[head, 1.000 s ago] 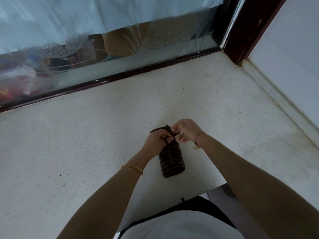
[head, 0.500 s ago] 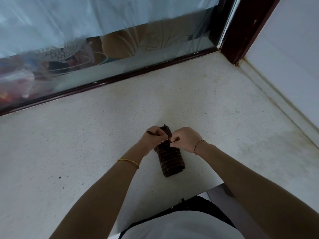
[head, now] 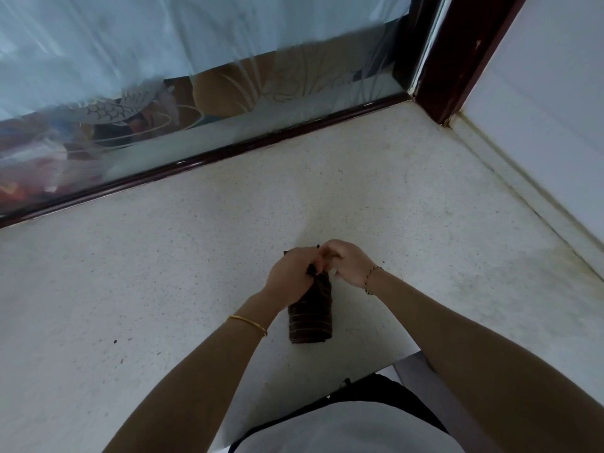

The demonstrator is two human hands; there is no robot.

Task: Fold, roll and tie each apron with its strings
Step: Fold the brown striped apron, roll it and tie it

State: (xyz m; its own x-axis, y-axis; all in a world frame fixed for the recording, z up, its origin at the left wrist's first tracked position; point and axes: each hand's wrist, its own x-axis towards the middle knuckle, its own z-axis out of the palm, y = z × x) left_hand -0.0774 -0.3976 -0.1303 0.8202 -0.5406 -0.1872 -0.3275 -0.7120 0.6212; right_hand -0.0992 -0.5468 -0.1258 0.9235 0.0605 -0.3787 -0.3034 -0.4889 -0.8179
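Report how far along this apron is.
Done: the apron is folded and rolled into a tight bundle lying on the counter. In hand: the left hand and right hand grip its far end, working the tie. Left: the hands hide the knot, so tying is not confirmed finished. No other apron shows.

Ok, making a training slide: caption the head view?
Left hand and right hand work the strings at the far end of a rolled striped apron on a speckled counter.
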